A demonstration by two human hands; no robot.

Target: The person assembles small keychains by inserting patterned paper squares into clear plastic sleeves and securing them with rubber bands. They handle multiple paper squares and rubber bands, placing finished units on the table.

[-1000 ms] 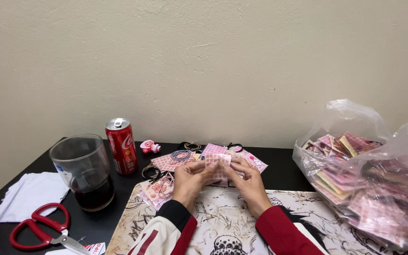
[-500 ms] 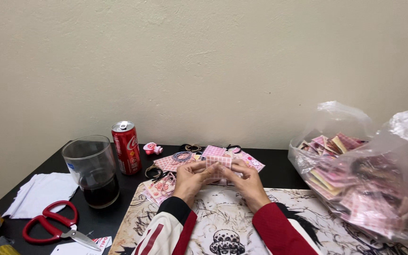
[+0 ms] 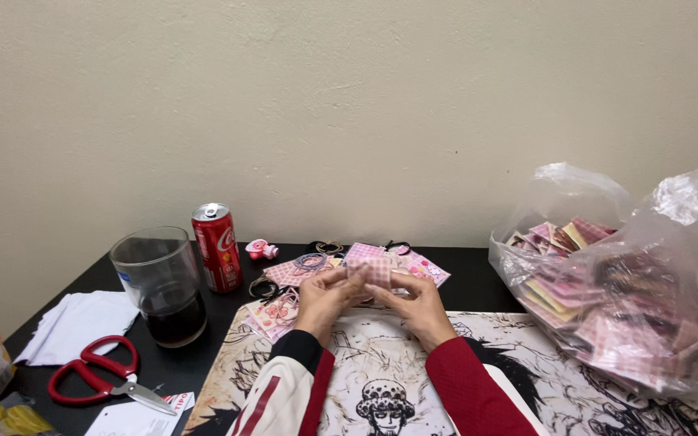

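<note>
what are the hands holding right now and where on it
Both hands, left hand and right hand, pinch a small pink checked packet by its opposite ends.

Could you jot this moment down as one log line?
left hand + right hand: both pinching small pink checked paper packet | surface: black table | nearby: red-handled scissors

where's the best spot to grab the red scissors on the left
Take the red scissors by the two loop handles, coming from above. They lie flat on the black table with the loops toward the white paper and the blades pointing right, toward the mat.
</note>
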